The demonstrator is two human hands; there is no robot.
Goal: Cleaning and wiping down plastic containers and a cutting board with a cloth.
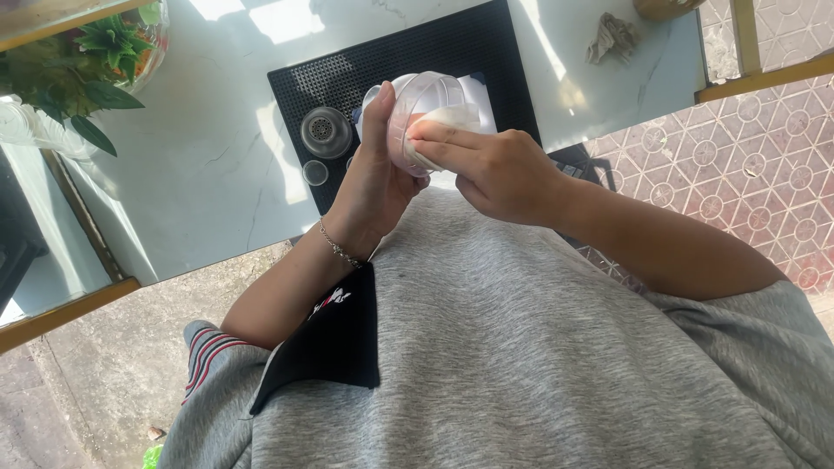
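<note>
Closed around a clear plastic cup, the left hand has its grip wrapped on the cup's left wall, thumb up along the side, the cup tipped so its mouth faces right. Pressing a folded white cloth into that mouth, the right hand pinches the cloth under flattened fingers, its grip shut on the fabric; the fingertips lie on the cloth at the cup's rim. Cup and cloth sit high in the middle of the head view, held in the air above a black ridged mat.

No printed package shows clearly. The mat lies on a white marbled desk; on its left part stands a round metal strainer lid, with a small clear disc just near of it. A crumpled scrap of paper lies far right on the desk. Green leaves in a glass bowl stand at the far left. A thin bracelet circles the left wrist, above a grey sweatshirt.
</note>
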